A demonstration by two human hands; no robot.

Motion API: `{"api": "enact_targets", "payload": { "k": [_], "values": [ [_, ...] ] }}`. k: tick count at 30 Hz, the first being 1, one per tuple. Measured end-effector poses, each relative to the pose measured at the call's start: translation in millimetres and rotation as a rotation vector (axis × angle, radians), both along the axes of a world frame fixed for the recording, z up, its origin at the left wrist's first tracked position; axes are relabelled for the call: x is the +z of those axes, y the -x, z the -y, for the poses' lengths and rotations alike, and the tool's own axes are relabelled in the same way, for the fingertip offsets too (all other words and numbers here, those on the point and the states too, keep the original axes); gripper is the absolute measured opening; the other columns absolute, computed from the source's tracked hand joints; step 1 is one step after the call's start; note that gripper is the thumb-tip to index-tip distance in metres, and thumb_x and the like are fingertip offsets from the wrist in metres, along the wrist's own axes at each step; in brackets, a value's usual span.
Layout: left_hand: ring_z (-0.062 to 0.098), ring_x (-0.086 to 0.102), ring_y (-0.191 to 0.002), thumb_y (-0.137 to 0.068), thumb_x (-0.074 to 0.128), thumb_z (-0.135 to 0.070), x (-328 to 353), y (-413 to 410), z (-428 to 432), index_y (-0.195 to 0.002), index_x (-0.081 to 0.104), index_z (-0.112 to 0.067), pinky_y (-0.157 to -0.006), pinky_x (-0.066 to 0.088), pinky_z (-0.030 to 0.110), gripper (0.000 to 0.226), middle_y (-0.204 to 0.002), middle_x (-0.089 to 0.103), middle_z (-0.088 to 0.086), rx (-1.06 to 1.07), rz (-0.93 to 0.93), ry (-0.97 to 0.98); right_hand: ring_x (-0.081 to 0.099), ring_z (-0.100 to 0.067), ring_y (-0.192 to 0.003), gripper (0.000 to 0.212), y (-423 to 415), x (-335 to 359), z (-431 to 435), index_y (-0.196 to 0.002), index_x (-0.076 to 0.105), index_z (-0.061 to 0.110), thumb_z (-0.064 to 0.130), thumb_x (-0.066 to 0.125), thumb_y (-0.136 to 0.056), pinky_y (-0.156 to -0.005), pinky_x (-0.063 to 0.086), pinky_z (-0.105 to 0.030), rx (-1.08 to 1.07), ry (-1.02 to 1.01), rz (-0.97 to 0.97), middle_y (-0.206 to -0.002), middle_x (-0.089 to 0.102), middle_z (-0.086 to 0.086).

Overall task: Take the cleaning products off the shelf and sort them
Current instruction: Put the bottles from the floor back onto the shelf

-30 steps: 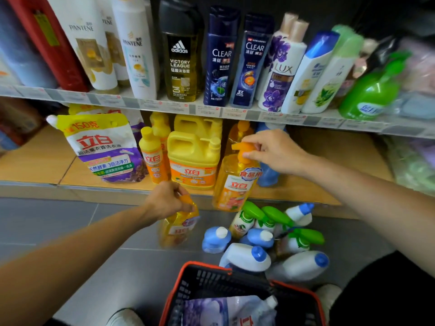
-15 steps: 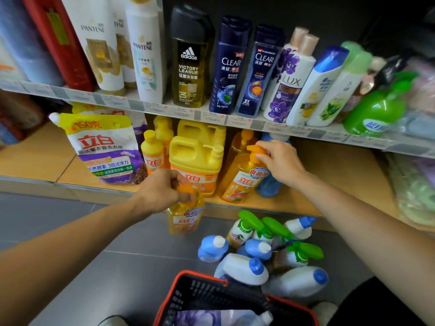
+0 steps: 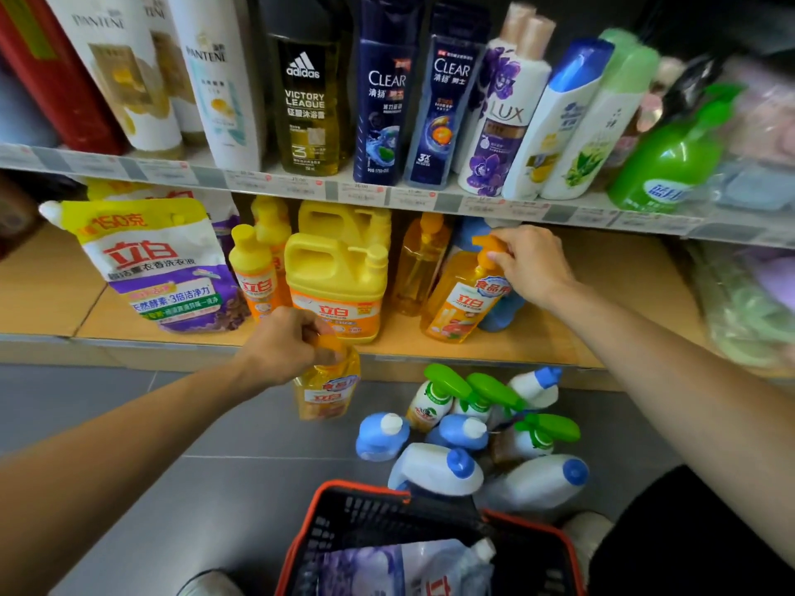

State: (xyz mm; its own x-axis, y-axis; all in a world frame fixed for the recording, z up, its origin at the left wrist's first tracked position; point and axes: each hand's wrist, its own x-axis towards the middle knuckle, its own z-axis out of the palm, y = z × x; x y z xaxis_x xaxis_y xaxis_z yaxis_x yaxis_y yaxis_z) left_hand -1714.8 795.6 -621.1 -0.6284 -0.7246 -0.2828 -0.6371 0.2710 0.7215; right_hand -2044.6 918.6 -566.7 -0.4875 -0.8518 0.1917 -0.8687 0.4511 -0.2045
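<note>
Left hand point(image 3: 279, 342) gripped an orange bottle point(image 3: 327, 393) by its top; right hand point(image 3: 531, 264) pinched a tilted pump bottle point(image 3: 462, 298), blue bottle point(image 3: 499, 316) just behind

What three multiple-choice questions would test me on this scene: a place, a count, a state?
1. Where is the orange bottle that the left hand holds? A. on the upper shelf B. in the basket C. above the floor
2. How many green-trigger sprayers are on the floor? A. three B. one C. six
3. How does the pump bottle under the right hand stand? A. upright B. tilted C. lying flat

C: grey tile shows behind it. A: three green triggers show in the cluster. B: it leans on the lower shelf.
</note>
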Motion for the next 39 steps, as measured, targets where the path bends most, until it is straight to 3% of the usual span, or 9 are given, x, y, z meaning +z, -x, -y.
{"api": "enact_targets", "payload": {
  "k": [4, 7, 15, 18, 22, 26, 30, 35, 39],
  "values": [
    [0.019, 0.067, -0.098, -0.078, 0.086, -0.021, 2.7, 1.9, 2.0, -0.106, 0.071, -0.013, -0.087, 0.057, 0.038, 0.033, -0.104, 0.072, 0.001, 0.036, -0.046, -0.002, 0.060, -0.038, -0.107, 0.021, -6.3, -0.7, 5.5, -0.113, 0.069, 0.016, 0.028, 0.064, -0.097, -0.082, 0.045, -0.036, -0.033, -0.017, -0.030, -0.114, 0.065, -0.016],
    [0.019, 0.067, -0.100, -0.078, 0.086, -0.023, 3.5, 1.9, 4.1, -0.104, 0.070, -0.015, -0.086, 0.057, 0.036, 0.032, -0.106, 0.071, 0.001, 0.056, -0.071, -0.003, 0.055, -0.037, -0.114, 0.034, -16.7, -3.5, 5.1, -0.130, 0.064, 0.015, 0.023, 0.063, -0.097, -0.092, 0.047, -0.042, -0.017, 0.020, -0.073, -0.121, 0.061, -0.016],
    [0.008, 0.066, -0.091, -0.077, 0.087, -0.025, 1.9, -3.1, 5.9, -0.100, 0.071, -0.019, -0.065, 0.048, 0.018, 0.028, -0.098, 0.071, -0.008, 0.049, -0.056, 0.013, 0.065, -0.039, -0.105, 0.023, -64.8, -32.6, -3.8, -0.103, 0.075, -0.004, -0.001, 0.077, -0.080, -0.094, 0.052, -0.046, 0.479, 0.227, -0.280, -0.113, 0.071, -0.021],
    [0.007, 0.065, -0.090, -0.077, 0.087, -0.023, 0.4, -7.4, 7.0, -0.101, 0.072, -0.019, -0.065, 0.048, 0.019, 0.028, -0.099, 0.071, -0.006, 0.037, -0.050, 0.026, 0.056, -0.037, -0.124, 0.046, -89.6, -57.5, 3.2, -0.131, 0.063, 0.001, 0.006, 0.072, -0.086, -0.106, 0.047, -0.047, 0.362, 0.136, 0.015, -0.137, 0.060, -0.019],
    [0.015, 0.069, -0.094, -0.076, 0.088, -0.021, 0.1, -13.4, 7.1, -0.101, 0.073, -0.015, -0.083, 0.058, 0.035, 0.030, -0.100, 0.073, -0.002, 0.046, -0.060, 0.034, 0.034, -0.027, -0.146, 0.099, -94.8, -88.1, 17.6, -0.161, 0.007, 0.015, 0.026, 0.074, -0.088, -0.118, 0.033, -0.041, -0.017, -0.011, 0.581, -0.162, 0.031, -0.009],
    [0.016, 0.069, -0.093, -0.076, 0.088, -0.021, -0.2, -15.2, 6.6, -0.099, 0.073, -0.015, -0.086, 0.059, 0.039, 0.028, -0.098, 0.073, -0.001, 0.037, -0.057, 0.030, 0.016, -0.023, -0.154, 0.112, -77.0, -101.1, 23.0, -0.158, -0.013, 0.029, 0.001, 0.070, -0.089, -0.121, 0.030, -0.049, 0.019, -0.002, 0.966, -0.169, 0.006, 0.000],
    [0.018, 0.068, -0.095, -0.077, 0.087, -0.020, -1.5, -16.2, 6.7, -0.100, 0.072, -0.015, -0.086, 0.059, 0.039, 0.028, -0.099, 0.072, 0.001, 0.039, -0.046, 0.020, 0.007, -0.019, -0.154, 0.109, -66.8, -102.2, 31.4, -0.158, -0.011, 0.030, -0.013, 0.062, -0.089, -0.114, 0.026, -0.030, 0.075, 0.002, 1.113, -0.168, 0.000, 0.000],
    [0.017, 0.068, -0.093, -0.077, 0.087, -0.023, -3.7, -13.9, 5.6, -0.099, 0.072, -0.016, -0.087, 0.060, 0.042, 0.027, -0.099, 0.073, 0.000, 0.013, -0.005, 0.050, 0.021, -0.019, -0.152, 0.081, -49.0, -106.5, 30.6, -0.158, 0.022, 0.028, -0.001, 0.062, -0.094, -0.124, 0.021, -0.042, 0.219, -0.237, 0.871, -0.163, 0.027, -0.002],
    [0.015, 0.067, -0.093, -0.077, 0.087, -0.026, -7.2, -14.2, 5.2, -0.099, 0.072, -0.018, -0.085, 0.059, 0.039, 0.028, -0.098, 0.072, -0.003, 0.002, 0.022, 0.074, 0.051, -0.021, -0.135, 0.071, -47.1, -108.9, 32.8, -0.153, 0.035, 0.009, -0.004, 0.065, -0.091, -0.105, 0.048, -0.031, 0.063, -0.056, 0.982, -0.150, 0.049, -0.010]
  ]
}}
